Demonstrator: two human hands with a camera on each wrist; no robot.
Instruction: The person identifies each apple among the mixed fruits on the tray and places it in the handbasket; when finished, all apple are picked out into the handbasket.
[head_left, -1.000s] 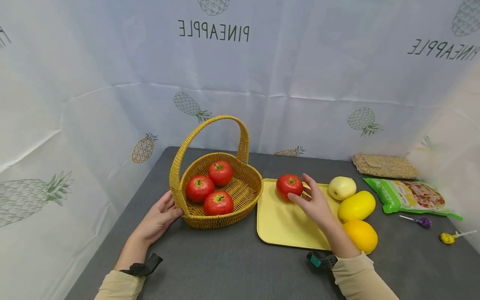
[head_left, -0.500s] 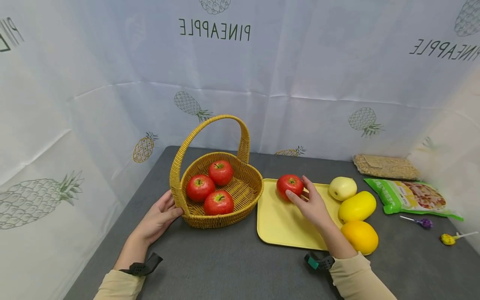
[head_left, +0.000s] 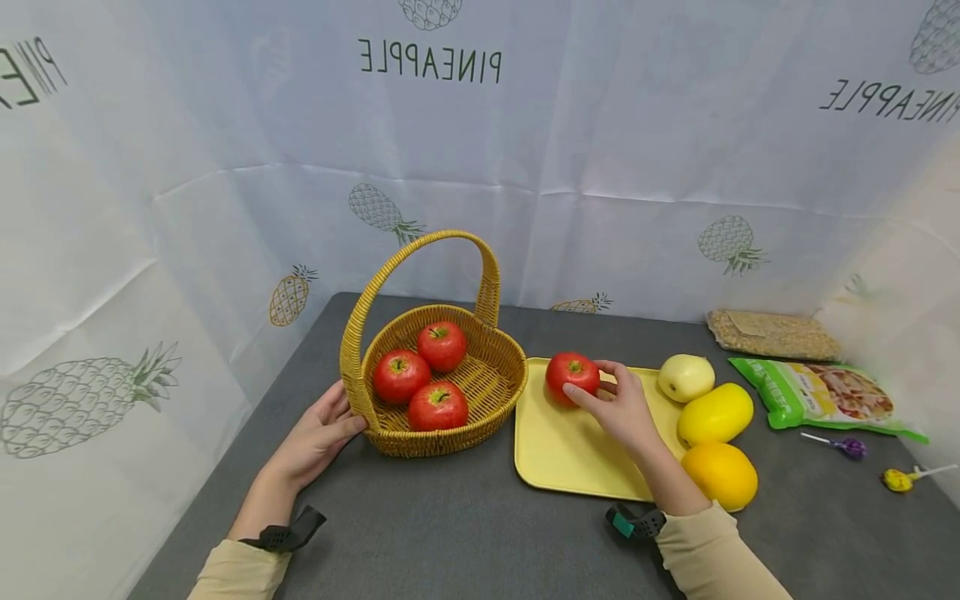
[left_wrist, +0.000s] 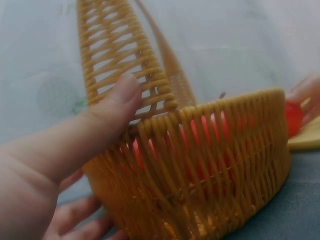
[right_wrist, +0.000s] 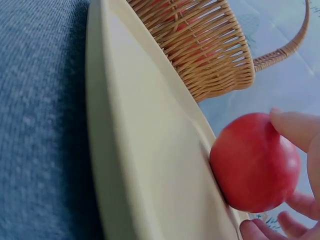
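Observation:
A wicker basket (head_left: 487,417) with a tall arched handle holds several red apples (head_left: 437,407). My left hand (head_left: 318,437) holds its left end. In the left wrist view the thumb (left_wrist: 112,107) lies at the foot of the handle, with the fingers lower along the woven side. My right hand (head_left: 622,408) grips another red apple (right_wrist: 255,162) from its right side, thumb in front and fingers behind. That apple is at the back left of the yellow tray (head_left: 555,467), close over its surface.
On the tray's right side are a pale yellow-green fruit (head_left: 686,377), a long yellow fruit (head_left: 716,414) and a round orange-yellow fruit (head_left: 720,475). Farther right lie a bag of grains (head_left: 772,333), a green snack bag (head_left: 832,396), a purple lollipop (head_left: 851,447) and a yellow lollipop (head_left: 896,479).
My right hand has closed around the apple on the tray and shifted it slightly left. My left hand and the basket have stayed in place.

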